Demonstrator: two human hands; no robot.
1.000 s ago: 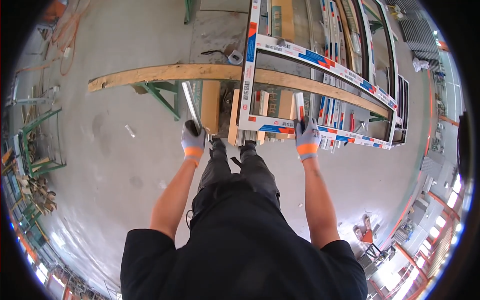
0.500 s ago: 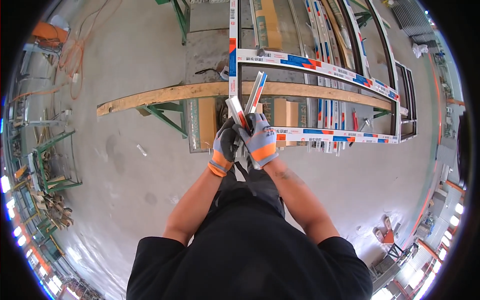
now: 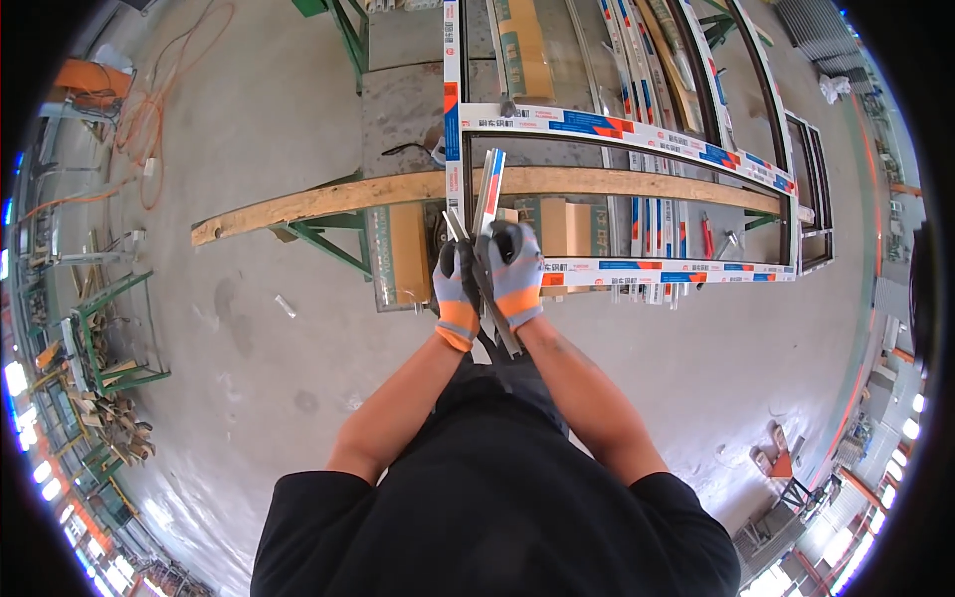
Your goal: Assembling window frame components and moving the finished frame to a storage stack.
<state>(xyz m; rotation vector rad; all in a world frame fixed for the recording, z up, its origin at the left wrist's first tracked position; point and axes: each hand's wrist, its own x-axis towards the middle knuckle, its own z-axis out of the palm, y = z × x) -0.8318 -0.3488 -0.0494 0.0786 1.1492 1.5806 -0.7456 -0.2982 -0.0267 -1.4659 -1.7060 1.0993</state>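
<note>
In front of my waist, both hands wear grey and orange gloves with black palms. My left hand [image 3: 457, 289] is closed around a short metal profile [image 3: 454, 227], whose narrow end pokes out above the fingers. Close beside it, my right hand [image 3: 514, 271] grips a longer metal profile [image 3: 491, 187] with red and blue film along one face. That piece points away from me, and grey lengths come out below the hands toward my legs. Just beyond lies the near left corner of a large metal frame [image 3: 454, 149], wrapped in printed white, blue and red film.
A wooden beam [image 3: 328, 198] on green trestles [image 3: 333, 244] runs beneath the frame. Under it are cardboard-wrapped bundles [image 3: 406, 254], film-covered profiles [image 3: 637, 224] and a red-handled tool [image 3: 708, 237]. An orange hose [image 3: 149, 119] lies on the floor at far left.
The profile in my left hand has turned, so its white and red face no longer shows. The right-hand profile points straighter ahead. The frame sits slightly further left in view.
</note>
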